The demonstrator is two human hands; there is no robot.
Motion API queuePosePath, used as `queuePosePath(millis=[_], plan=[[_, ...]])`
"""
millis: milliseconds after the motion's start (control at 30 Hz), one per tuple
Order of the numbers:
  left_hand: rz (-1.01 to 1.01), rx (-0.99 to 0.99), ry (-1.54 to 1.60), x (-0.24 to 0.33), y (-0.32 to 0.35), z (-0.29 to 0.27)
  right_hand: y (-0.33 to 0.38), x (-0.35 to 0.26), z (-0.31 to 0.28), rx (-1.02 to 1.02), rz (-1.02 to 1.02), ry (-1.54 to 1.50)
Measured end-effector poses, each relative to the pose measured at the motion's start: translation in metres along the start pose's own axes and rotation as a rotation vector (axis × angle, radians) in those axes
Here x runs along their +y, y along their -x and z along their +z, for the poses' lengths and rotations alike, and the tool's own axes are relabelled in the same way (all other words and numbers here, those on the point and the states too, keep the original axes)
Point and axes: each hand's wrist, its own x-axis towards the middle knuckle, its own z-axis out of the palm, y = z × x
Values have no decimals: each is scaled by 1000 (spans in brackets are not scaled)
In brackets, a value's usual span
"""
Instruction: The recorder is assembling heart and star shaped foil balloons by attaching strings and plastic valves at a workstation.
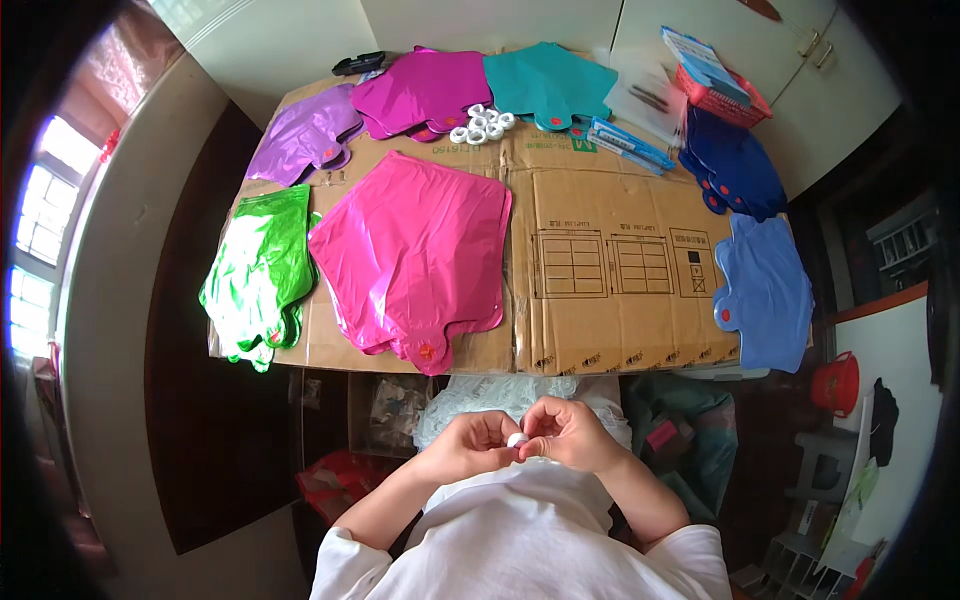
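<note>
In front of my chest, below the table's near edge, both hands meet around a small white roll (517, 440). My left hand (468, 446) pinches it from the left, thumb and fingers closed. From the other side, the fingertips of my right hand (572, 436) close on it too. Fingers cover much of the roll, so its details are hard to make out. Beyond my hands, a flat pink star-shaped foil balloon (415, 250) lies on the cardboard (625, 205). Several white rolls (483, 125) sit in a cluster farther back.
Flat foil balloons ring the cardboard: green (262, 265), lilac (305, 135), magenta (420, 90), teal (550, 85), navy (735, 165) and light blue (765, 290). Blue-and-white packets (630, 146) lie near a red basket (745, 105). Clear plastic bags (480, 398) lie under the near edge.
</note>
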Motion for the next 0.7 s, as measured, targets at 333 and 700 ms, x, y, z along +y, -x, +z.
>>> queuePosePath(millis=[333,700], plan=[[19,-179,51,16,-9,-12,2,-17,2,15,10,67],[440,200,-215,43,-14,-3,-31,-85,12,120,-216,597]])
